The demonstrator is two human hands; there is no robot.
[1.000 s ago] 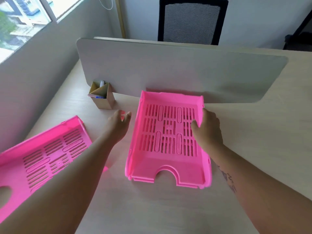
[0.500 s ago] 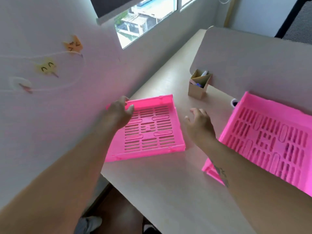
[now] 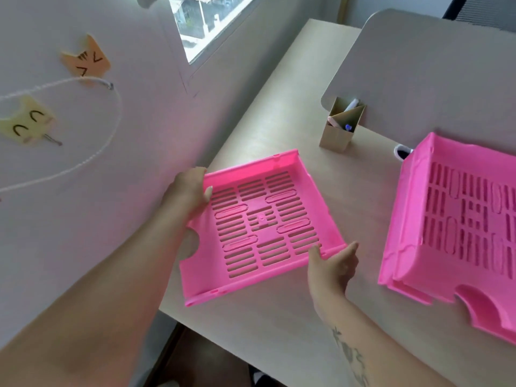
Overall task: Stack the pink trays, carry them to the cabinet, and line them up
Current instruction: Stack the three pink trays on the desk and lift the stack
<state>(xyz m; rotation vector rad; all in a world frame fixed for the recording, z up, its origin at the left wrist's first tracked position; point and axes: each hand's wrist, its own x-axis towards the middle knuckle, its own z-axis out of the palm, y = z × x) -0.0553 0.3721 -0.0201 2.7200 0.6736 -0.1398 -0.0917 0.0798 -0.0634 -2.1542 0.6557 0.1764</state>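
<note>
A single pink slotted tray (image 3: 259, 227) lies at the desk's left end, near the wall. My left hand (image 3: 190, 188) grips its far-left rim, thumb inside the tray. My right hand (image 3: 332, 263) holds its near-right rim, thumb over the edge. At the right, a stack of pink trays (image 3: 458, 227) rests on the desk, partly cut off by the frame edge; no hand touches it.
A cardboard pen holder (image 3: 340, 127) stands against the grey desk divider (image 3: 435, 68). The wall on the left carries paper cat cutouts (image 3: 86, 61) on a string. The desk's (image 3: 279, 325) left edge runs just below the single tray, with floor beyond it.
The view turned left from the stack. Both hands left the stack, reached toward the single tray, and now grip its two opposite rims.
</note>
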